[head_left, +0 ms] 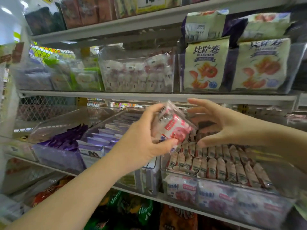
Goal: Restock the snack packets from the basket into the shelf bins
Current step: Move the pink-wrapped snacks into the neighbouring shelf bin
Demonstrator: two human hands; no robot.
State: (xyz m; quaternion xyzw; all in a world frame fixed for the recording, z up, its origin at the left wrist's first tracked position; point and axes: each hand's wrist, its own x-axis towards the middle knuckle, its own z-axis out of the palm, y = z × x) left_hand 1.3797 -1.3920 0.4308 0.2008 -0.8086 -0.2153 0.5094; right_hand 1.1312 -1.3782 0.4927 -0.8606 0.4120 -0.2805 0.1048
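The step in hand is putting a packet into its bin. The left hand (pixel 144 143) grips a pink-and-white snack packet (pixel 174 128), maybe with more pressed behind it. It is held just above the clear bin (pixel 207 180) on the middle shelf, to the right. The right hand (pixel 221 123) is loose with its fingers spread, near the packet but not holding it. Next, I think the packet must go down in line with the others. The bin holds too many packets to count. No basket shows.

a yellow price tag (pixel 150 4) shows high above me, its print cut off. white wire mesh (pixel 41 107) stands at the back on my left. cream bags (pixel 204 67) printed with tomatoes stand upper right, and green bags (pixel 146 211) lie at the very bottom.
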